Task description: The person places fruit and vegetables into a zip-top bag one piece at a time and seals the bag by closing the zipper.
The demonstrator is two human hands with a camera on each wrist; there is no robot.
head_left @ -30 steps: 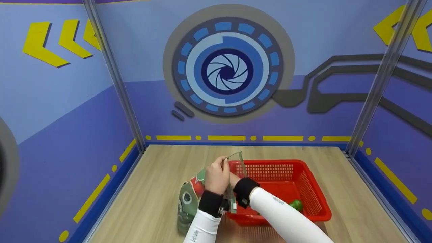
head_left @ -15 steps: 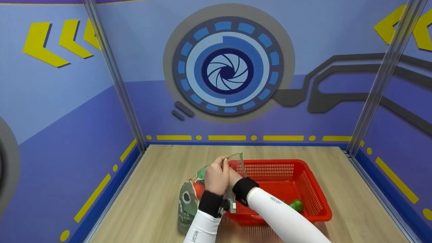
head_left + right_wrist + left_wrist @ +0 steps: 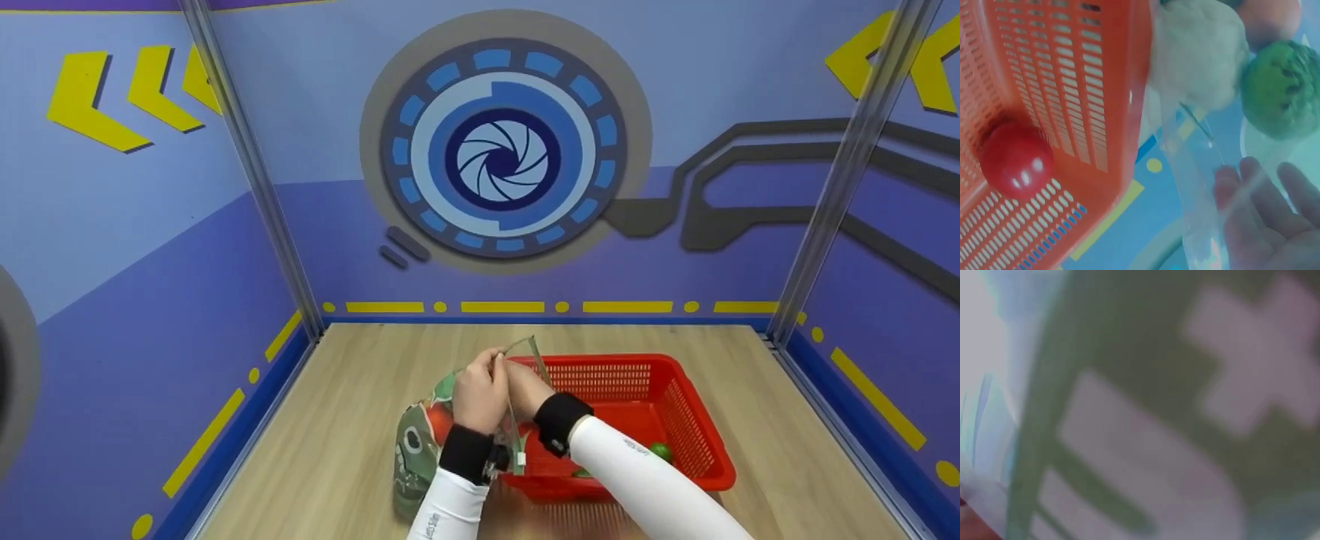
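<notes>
A zip-top plastic bag [image 3: 417, 450] with a green print stands on the table, with something red [image 3: 439, 421] showing inside. My left hand [image 3: 480, 394] pinches its top edge, and the mouth is spread toward the basket. My right hand [image 3: 528, 386] is at the mouth, partly hidden behind the left. In the right wrist view its fingers [image 3: 1261, 194] are loosely extended and hold nothing, with clear plastic across them. Beyond them show a cauliflower [image 3: 1202, 56], a round green vegetable [image 3: 1280, 93] and an orange-red one [image 3: 1269, 19]. Blurred green-printed plastic [image 3: 1129, 320] fills the left wrist view.
A red slotted basket [image 3: 709, 420] stands right beside the bag. In it lie a tomato [image 3: 1016, 160] and a green vegetable [image 3: 661, 451], partly behind my right sleeve [image 3: 645, 472]. Printed panels [image 3: 330, 247] and metal posts enclose the table [image 3: 337, 390].
My right hand and wrist have shifted slightly right, away from the left hand, and the forearm covers more of the green vegetable. The left hand keeps its pinch on the bag's edge.
</notes>
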